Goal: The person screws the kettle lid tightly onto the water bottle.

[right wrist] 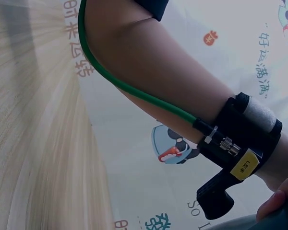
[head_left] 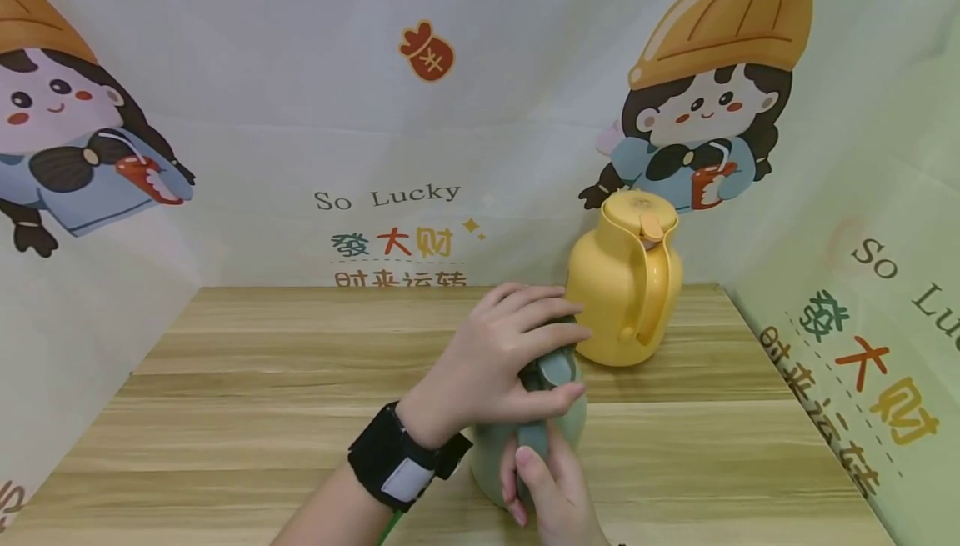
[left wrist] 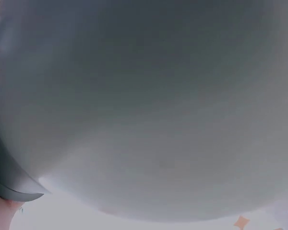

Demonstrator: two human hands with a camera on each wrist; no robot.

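A grey-green jug point(head_left: 489, 464) stands on the table at front centre in the head view, partly hidden by both hands. My left hand point(head_left: 495, 358) lies over its top, the fingers on the far side of the lid point(head_left: 557, 368) and the thumb along the near side, holding it. Below that, my right hand point(head_left: 551, 483) grips the handle point(head_left: 533, 438), its thumb up against it. The rounded jug body point(left wrist: 173, 158) fills most of the left wrist view. In the right wrist view, the left forearm point(right wrist: 158, 72) crosses the picture.
Behind the jug, to the right, stands a yellow jug point(head_left: 615, 296) with its handle facing forward. A wood-grain table point(head_left: 285, 379) meets a printed cloth backdrop point(head_left: 300, 71) at the back and sides. A green cable point(right wrist: 134, 91) runs along the left forearm to a wrist strap point(right wrist: 245, 134).
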